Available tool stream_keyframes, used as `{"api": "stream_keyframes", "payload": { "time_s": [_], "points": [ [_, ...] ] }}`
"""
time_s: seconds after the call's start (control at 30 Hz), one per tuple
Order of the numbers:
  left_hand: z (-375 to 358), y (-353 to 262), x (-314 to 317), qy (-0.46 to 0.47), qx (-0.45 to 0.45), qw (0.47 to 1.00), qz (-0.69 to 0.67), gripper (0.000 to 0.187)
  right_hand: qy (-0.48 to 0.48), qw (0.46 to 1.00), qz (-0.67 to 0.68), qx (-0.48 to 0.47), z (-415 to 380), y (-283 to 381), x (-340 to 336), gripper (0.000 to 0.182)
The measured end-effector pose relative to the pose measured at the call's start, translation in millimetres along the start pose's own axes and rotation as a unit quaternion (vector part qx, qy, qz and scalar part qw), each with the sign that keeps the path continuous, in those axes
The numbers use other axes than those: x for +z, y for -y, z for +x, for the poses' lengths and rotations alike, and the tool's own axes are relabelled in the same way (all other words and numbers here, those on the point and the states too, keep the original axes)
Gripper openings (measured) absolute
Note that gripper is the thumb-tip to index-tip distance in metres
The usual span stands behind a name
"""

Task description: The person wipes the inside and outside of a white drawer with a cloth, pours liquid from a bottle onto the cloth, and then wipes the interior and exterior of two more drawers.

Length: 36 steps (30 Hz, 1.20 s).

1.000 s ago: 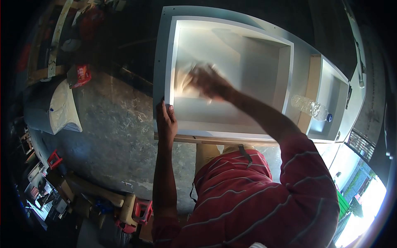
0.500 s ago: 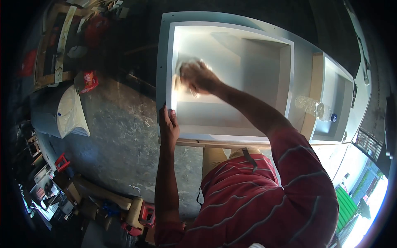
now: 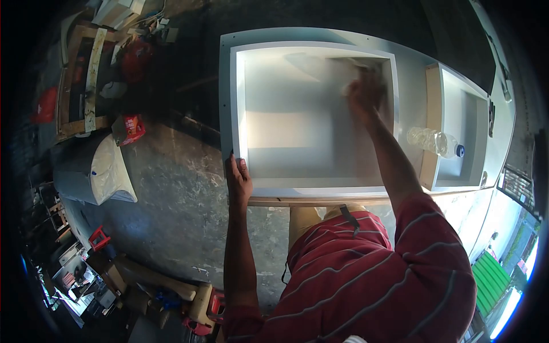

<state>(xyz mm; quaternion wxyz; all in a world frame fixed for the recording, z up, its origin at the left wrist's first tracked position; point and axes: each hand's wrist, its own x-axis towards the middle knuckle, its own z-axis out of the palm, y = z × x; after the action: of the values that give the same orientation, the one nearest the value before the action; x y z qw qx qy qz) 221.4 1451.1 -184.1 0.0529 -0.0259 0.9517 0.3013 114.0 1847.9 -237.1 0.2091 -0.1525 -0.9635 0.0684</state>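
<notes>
A shallow white box (image 3: pixel 311 190) with raised walls lies open side up in front of me, fixed on a wider pale panel (image 3: pixel 225 86). My left hand (image 3: pixel 240 182) is at its lower left corner, fingers and thumb closed around the left edge. Inside the box, near the upper right corner, my right hand (image 3: pixel 368 94) is over the floor, smeared by motion. Its fingers look curled around something pale, too blurred to name. A clear plastic bottle with a blue cap (image 3: pixel 436 143) lies on its side to the right, across a wooden-edged divider.
A smaller white compartment (image 3: pixel 462 120) adjoins on the right. On the left are a wrapped grey-and-cream object (image 3: pixel 111 171), a red packet (image 3: pixel 132 129) and a wooden frame (image 3: pixel 91 80). Stools and clutter stand at the lower left. A green panel (image 3: pixel 490 280) is at the lower right.
My right hand has swept from the left side of the box across to its upper right. My left hand stays on the left edge. The view has shifted slightly.
</notes>
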Motion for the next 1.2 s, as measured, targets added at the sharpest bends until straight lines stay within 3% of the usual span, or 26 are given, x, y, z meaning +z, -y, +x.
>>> {"api": "stream_keyframes", "payload": {
  "time_s": [0.03, 0.1, 0.13, 0.2, 0.27, 0.33, 0.4, 0.43, 0.5, 0.57, 0.63, 0.7, 0.73, 0.77, 0.83, 0.9, 0.97, 1.03, 1.13, 1.17, 1.2],
  "points": [
    [2, 3, 0, -0.005, 0.002, 1.000, 0.001, 0.046, -0.004, 1.000, 0.003, -0.001, 3, 6, -5, 0.044],
    [3, 4, 0, 0.014, 0.020, 0.999, -0.035, 0.045, 0.101, 0.982, -0.036, 0.153, 8, 21, -17, 0.054],
    [1, 3, 0, 0.011, 0.009, 1.000, -0.021, 0.044, -0.014, 0.995, -0.026, 0.094, 4, 35, -10, 0.055],
    [4, -7, -5, 0.015, 0.013, 1.000, -0.022, 0.045, 0.021, 0.998, 0.051, 0.041, 2, 75, 16, 0.055],
    [0, -6, -7, 0.027, 0.012, 0.999, -0.021, 0.045, 0.098, 0.982, 0.139, -0.087, 1, 126, 26, 0.054],
    [0, -2, -4, 0.017, 0.012, 1.000, -0.013, 0.046, 0.078, 0.972, 0.133, -0.176, 7, 185, 32, 0.047],
    [0, -3, -5, 0.024, 0.010, 0.999, -0.019, 0.046, 0.162, 0.946, 0.180, -0.217, 28, 221, 34, 0.024],
    [0, -2, -5, 0.028, 0.007, 0.999, -0.030, 0.046, 0.178, 0.951, 0.179, -0.176, 31, 234, 37, 0.018],
    [1, 1, -2, 0.025, 0.009, 0.999, -0.035, 0.046, 0.097, 0.955, 0.209, -0.187, 22, 233, 49, 0.020],
    [-1, -1, -2, 0.027, -0.004, 0.999, -0.032, 0.046, 0.144, 0.942, 0.191, -0.235, -4, 224, 25, 0.022],
    [2, -4, -5, 0.025, 0.009, 0.999, -0.024, 0.045, 0.218, 0.900, 0.171, -0.336, -40, 213, -1, 0.031],
    [0, -3, -3, 0.020, 0.015, 0.999, -0.029, 0.044, 0.312, 0.807, 0.230, -0.446, -85, 190, -21, 0.038],
    [0, -4, -3, 0.019, 0.016, 0.999, -0.031, 0.044, 0.335, 0.765, 0.134, -0.534, -101, 184, -38, 0.040],
    [0, -4, -2, 0.014, 0.014, 0.999, -0.032, 0.045, 0.018, 0.693, -0.099, -0.714, -130, 172, -14, 0.037],
    [2, -2, 0, 0.011, 0.013, 0.999, -0.033, 0.045, 0.336, 0.619, 0.188, -0.685, -121, 169, -13, 0.041],
    [1, 3, 2, -0.004, 0.038, 0.999, -0.017, 0.045, 0.366, 0.673, 0.169, -0.620, -67, 179, -15, 0.041],
    [-3, 0, 0, 0.016, 0.013, 1.000, -0.023, 0.046, 0.378, 0.815, 0.156, -0.411, -15, 165, 4, 0.042],
    [0, -2, -1, 0.013, 0.000, 1.000, -0.025, 0.046, 0.140, 0.943, 0.114, -0.278, 16, 130, 19, 0.045],
    [0, -2, -1, 0.009, -0.003, 1.000, -0.014, 0.046, 0.167, 0.939, 0.074, -0.292, -24, 89, -7, 0.048],
    [2, -3, 1, 0.007, -0.001, 1.000, -0.019, 0.046, 0.259, 0.881, 0.005, -0.395, -47, 94, -28, 0.042],
    [1, -3, 0, 0.009, 0.000, 1.000, -0.020, 0.046, 0.291, 0.798, 0.031, -0.526, -76, 82, -30, 0.037]
  ]
}}
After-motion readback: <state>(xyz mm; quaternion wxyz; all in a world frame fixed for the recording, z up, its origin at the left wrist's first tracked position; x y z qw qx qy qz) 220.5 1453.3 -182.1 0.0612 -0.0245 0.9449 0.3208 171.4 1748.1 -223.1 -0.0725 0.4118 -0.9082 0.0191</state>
